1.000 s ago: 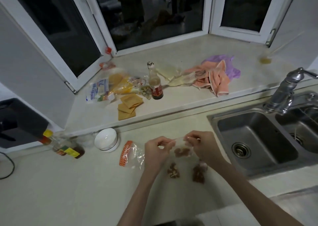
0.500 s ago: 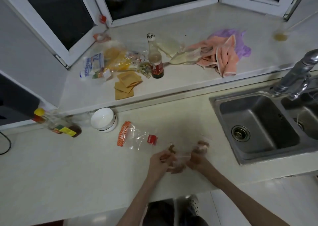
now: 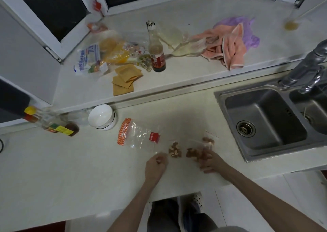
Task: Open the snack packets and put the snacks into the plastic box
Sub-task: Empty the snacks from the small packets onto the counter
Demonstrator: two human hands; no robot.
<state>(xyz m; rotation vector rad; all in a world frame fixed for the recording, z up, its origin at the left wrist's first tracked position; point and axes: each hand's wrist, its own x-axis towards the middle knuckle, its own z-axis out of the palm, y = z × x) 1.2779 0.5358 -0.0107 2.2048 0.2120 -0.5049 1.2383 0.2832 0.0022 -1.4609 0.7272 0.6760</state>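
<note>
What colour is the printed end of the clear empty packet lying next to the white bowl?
Orange with a fine white pattern, on the left end of the clear packet; the head view shows it.

Your left hand [image 3: 156,162] and right hand [image 3: 210,159] rest low centre on the counter [image 3: 70,169]. Between them lies one cluster of nuts [image 3: 174,150]; a second cluster [image 3: 193,153] touches your right fingertips, possibly inside a clear packet, hard to tell. Just upper left of the hands lies an opened packet [image 3: 136,134]. Further left sits a bowl [image 3: 102,116], then a tipped bottle [image 3: 51,124]. The sink [image 3: 265,122] fills the right of the frame. Behind, on the raised sill [image 3: 177,76]: bags [image 3: 106,55] at left, an upright bottle [image 3: 156,51] centre, cloths [image 3: 228,46] at right.
</note>
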